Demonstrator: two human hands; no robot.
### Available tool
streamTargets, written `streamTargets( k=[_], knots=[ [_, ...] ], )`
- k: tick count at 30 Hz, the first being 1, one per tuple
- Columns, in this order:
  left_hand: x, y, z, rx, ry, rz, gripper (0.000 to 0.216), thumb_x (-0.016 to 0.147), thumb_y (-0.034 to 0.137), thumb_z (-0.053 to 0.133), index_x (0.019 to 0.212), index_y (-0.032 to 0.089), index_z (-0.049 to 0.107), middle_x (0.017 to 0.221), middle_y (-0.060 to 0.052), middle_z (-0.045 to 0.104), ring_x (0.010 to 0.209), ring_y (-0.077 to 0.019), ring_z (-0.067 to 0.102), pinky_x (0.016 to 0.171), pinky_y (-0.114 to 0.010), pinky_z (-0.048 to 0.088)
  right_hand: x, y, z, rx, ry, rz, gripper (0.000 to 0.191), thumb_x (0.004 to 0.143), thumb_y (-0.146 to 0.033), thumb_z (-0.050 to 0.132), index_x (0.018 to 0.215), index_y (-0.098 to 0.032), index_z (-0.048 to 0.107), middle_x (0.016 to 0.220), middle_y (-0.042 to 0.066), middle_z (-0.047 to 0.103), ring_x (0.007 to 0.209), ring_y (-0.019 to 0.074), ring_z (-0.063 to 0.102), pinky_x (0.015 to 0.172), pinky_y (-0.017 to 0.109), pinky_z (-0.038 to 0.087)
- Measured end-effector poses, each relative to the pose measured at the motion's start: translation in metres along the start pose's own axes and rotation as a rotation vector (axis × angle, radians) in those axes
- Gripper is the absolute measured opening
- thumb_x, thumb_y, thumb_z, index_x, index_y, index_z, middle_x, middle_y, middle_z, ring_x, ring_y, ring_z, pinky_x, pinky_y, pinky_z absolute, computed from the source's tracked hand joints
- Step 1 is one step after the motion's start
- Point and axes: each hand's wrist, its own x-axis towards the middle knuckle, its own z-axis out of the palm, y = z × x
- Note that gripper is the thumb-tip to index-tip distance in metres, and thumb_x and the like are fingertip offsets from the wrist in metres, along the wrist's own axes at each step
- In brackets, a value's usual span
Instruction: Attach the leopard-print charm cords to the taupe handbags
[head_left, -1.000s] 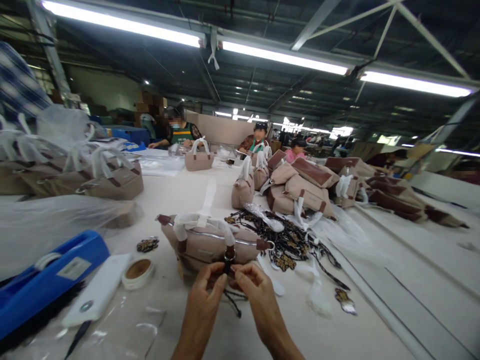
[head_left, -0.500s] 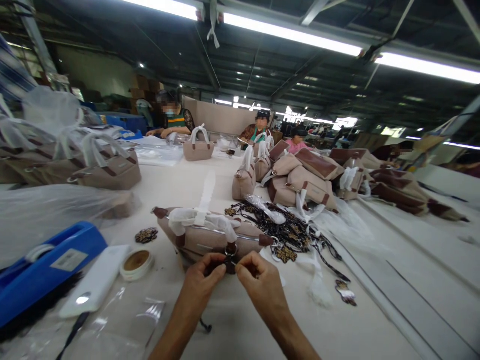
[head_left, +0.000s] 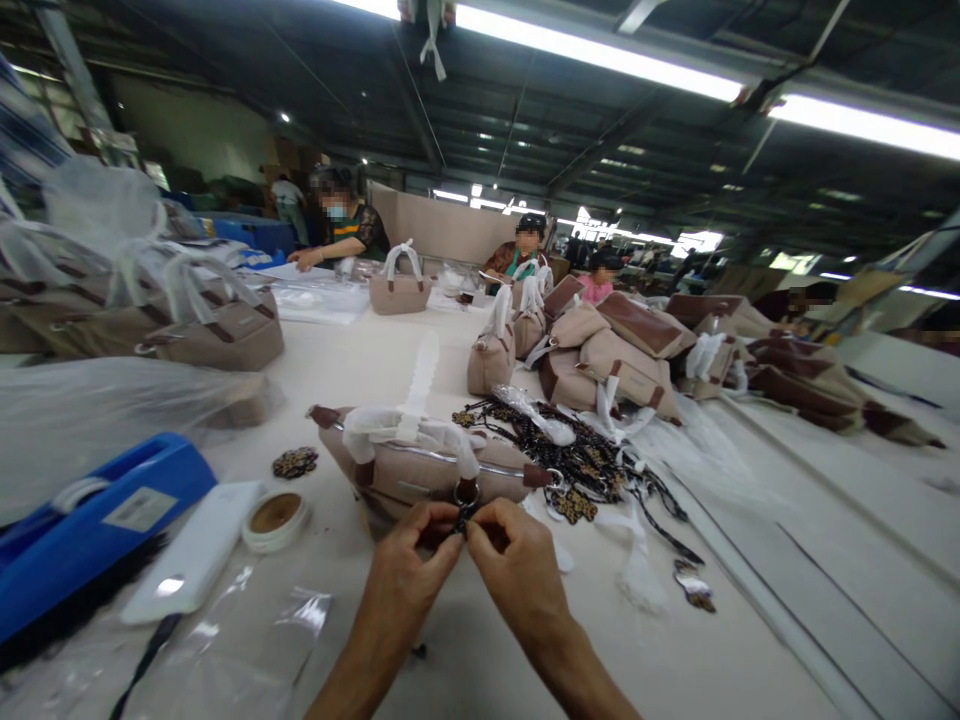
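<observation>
A beige handbag (head_left: 405,478) with brown trim, a zip and white-wrapped handles lies before me. At its front, a metal ring (head_left: 466,493) hangs from a brown tab. A dark braided cord (head_left: 464,516) is at this ring, between my fingertips. My left hand (head_left: 411,568) pinches the cord from the left, thumb and forefinger together. Close beside it, my right hand (head_left: 519,568) pinches at the same spot, its fingertips nearly touching the left thumb. The fingers hide most of the cord. Right of the bag lies a heap of dark cords (head_left: 592,465) with patterned flower charms.
To the left are a blue tape dispenser (head_left: 112,530), a white device (head_left: 193,550), a round tub (head_left: 275,520) and a flower charm (head_left: 295,462). More handbags stand at left (head_left: 225,335) and are piled at right (head_left: 622,360). Co-workers sit across the table.
My hands stay at the ring, with fingertips closer together. More of the braided cord shows there now. The view has shifted slightly. Across the table, a co-worker's arm has moved.
</observation>
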Motion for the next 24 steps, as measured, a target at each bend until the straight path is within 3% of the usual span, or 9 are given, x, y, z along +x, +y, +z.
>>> streamTargets(
  k=[4, 8, 10, 14, 16, 19, 22, 24],
  knots=[
    [0.007, -0.004, -0.003, -0.109, -0.082, -0.033, 0.022, 0.083, 0.039, 0.055, 0.084, 0.019, 0.064, 0.075, -0.002, 0.067, 0.074, -0.0201, 0.062, 0.069, -0.029, 0.048, -0.002, 0.001, -0.002, 0.003, -0.039, -0.09, 0.012, 0.084, -0.017, 0.056, 0.076, -0.02, 0.065, 0.075, 0.003, 0.066, 0.071, 0.0177, 0.06, 0.066, 0.027, 0.042],
    [0.014, -0.013, -0.001, -0.257, -0.203, -0.115, 0.023, 0.079, 0.041, 0.061, 0.075, 0.018, 0.057, 0.064, 0.002, 0.057, 0.061, -0.0161, 0.054, 0.058, -0.025, 0.043, -0.005, 0.003, -0.004, 0.019, -0.084, -0.14, 0.014, 0.087, -0.016, 0.053, 0.079, -0.02, 0.064, 0.077, 0.003, 0.065, 0.074, 0.0184, 0.06, 0.068, 0.027, 0.042],
    [0.013, -0.012, 0.0, -0.187, -0.16, -0.088, 0.023, 0.081, 0.041, 0.057, 0.072, 0.02, 0.054, 0.063, 0.003, 0.055, 0.061, -0.0165, 0.053, 0.059, -0.026, 0.042, -0.005, 0.003, -0.006, 0.06, -0.081, -0.146, 0.015, 0.087, -0.014, 0.052, 0.083, -0.02, 0.065, 0.079, 0.004, 0.065, 0.076, 0.0185, 0.061, 0.069, 0.027, 0.043],
    [0.0, 0.0, -0.002, 0.117, 0.052, 0.026, 0.02, 0.086, 0.038, 0.05, 0.075, 0.022, 0.053, 0.068, 0.001, 0.058, 0.066, -0.0198, 0.055, 0.064, -0.029, 0.041, -0.003, 0.001, -0.012, 0.163, -0.028, -0.127, 0.019, 0.084, -0.014, 0.059, 0.098, -0.022, 0.068, 0.09, 0.005, 0.066, 0.08, 0.0189, 0.062, 0.07, 0.027, 0.047],
    [-0.007, 0.006, -0.002, 0.145, 0.068, 0.062, 0.021, 0.088, 0.039, 0.048, 0.076, 0.023, 0.054, 0.07, 0.001, 0.059, 0.066, -0.0198, 0.056, 0.064, -0.029, 0.041, -0.002, -0.002, -0.015, 0.19, -0.068, -0.162, 0.021, 0.083, -0.016, 0.062, 0.1, -0.023, 0.071, 0.095, 0.006, 0.066, 0.083, 0.0192, 0.062, 0.072, 0.027, 0.049],
    [-0.012, 0.009, -0.001, 0.09, 0.046, 0.104, 0.023, 0.089, 0.04, 0.048, 0.075, 0.023, 0.053, 0.069, 0.002, 0.057, 0.065, -0.0183, 0.055, 0.062, -0.027, 0.042, 0.001, -0.003, -0.016, 0.244, -0.164, -0.196, 0.012, 0.083, -0.019, 0.065, 0.088, -0.024, 0.075, 0.094, 0.006, 0.065, 0.088, 0.0193, 0.062, 0.076, 0.027, 0.05],
    [-0.011, 0.005, -0.003, 0.032, 0.016, 0.107, 0.022, 0.089, 0.038, 0.049, 0.074, 0.023, 0.053, 0.069, 0.002, 0.056, 0.066, -0.0176, 0.055, 0.063, -0.026, 0.043, 0.004, -0.001, -0.018, 0.296, -0.188, -0.189, 0.008, 0.08, -0.018, 0.067, 0.077, -0.022, 0.073, 0.09, 0.005, 0.065, 0.089, 0.0191, 0.061, 0.078, 0.028, 0.049],
    [-0.01, -0.001, -0.003, 0.041, 0.068, 0.098, 0.018, 0.09, 0.036, 0.049, 0.08, 0.022, 0.055, 0.075, 0.001, 0.059, 0.073, -0.0187, 0.058, 0.069, -0.027, 0.045, 0.006, 0.001, -0.02, 0.326, -0.197, -0.178, 0.008, 0.081, -0.018, 0.065, 0.076, -0.021, 0.07, 0.091, 0.005, 0.065, 0.09, 0.0192, 0.061, 0.079, 0.029, 0.048]
  ],
)
